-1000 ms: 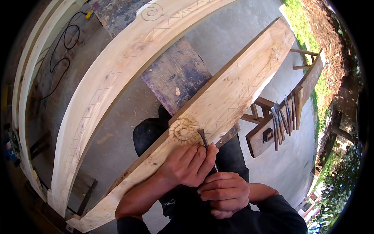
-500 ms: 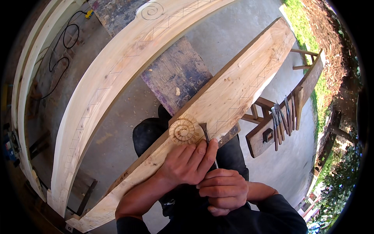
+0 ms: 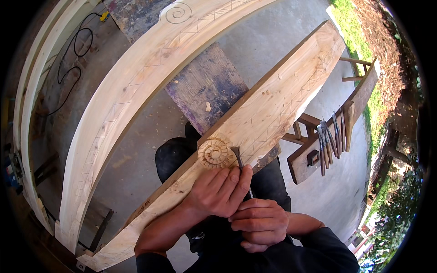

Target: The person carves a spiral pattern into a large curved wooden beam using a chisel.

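Observation:
A long pale wooden board [image 3: 268, 102] lies slantwise across my lap, with a carved spiral [image 3: 215, 153] near its middle. Just right of the spiral, the flared blade of a wood chisel [image 3: 238, 157] rests against the board. My left hand [image 3: 218, 191] lies on the wood, its fingers closed round the chisel's shank below the blade. Lower and to the right, my right hand [image 3: 261, 224] is wrapped round the rear part of the chisel; the handle is hidden in the fist. Pencilled zigzag lines run along the board's right edge.
A curved wooden beam [image 3: 107, 109] with pencil marks arcs along the left. Beneath the board is a stained plank [image 3: 207, 86]. At right, several chisels, a mallet [image 3: 349, 125] and a small dark box [image 3: 312, 157] sit on a wooden bench [image 3: 296, 164]. A black cable [image 3: 75, 43] trails on the floor.
The chisel's blade has shifted slightly left and down, closer to the spiral's edge. Both hands have moved a little with it, keeping their hold.

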Action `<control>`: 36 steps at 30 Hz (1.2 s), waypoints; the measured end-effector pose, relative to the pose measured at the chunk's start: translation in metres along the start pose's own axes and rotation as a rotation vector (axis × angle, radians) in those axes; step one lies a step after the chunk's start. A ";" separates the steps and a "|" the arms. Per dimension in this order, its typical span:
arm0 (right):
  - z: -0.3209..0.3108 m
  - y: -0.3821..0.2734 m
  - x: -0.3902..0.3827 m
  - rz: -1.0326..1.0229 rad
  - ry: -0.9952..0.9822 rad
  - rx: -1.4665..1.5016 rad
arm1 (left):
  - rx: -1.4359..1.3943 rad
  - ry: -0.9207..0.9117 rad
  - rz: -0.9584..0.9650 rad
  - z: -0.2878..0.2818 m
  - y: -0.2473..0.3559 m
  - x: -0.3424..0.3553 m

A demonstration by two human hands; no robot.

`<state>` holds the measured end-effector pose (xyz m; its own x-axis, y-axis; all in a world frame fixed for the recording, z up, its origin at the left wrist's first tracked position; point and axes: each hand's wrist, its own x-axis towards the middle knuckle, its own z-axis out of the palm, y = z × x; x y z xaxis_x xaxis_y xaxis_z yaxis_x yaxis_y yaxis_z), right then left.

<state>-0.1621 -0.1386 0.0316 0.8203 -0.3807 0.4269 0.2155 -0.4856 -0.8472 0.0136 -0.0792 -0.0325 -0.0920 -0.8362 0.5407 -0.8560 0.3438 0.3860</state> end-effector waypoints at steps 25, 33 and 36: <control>0.004 0.004 0.006 0.003 0.027 0.017 | -0.031 -0.014 -0.061 -0.003 0.001 0.001; 0.008 0.013 0.004 -0.079 -0.025 0.058 | 0.012 -0.023 -0.048 -0.001 0.002 -0.004; 0.003 0.015 -0.001 -0.064 -0.063 0.064 | 0.053 -0.043 -0.027 -0.003 0.003 -0.001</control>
<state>-0.1581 -0.1436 0.0177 0.8348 -0.2998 0.4617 0.3002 -0.4551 -0.8383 0.0123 -0.0756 -0.0298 -0.0891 -0.8627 0.4978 -0.8841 0.2987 0.3593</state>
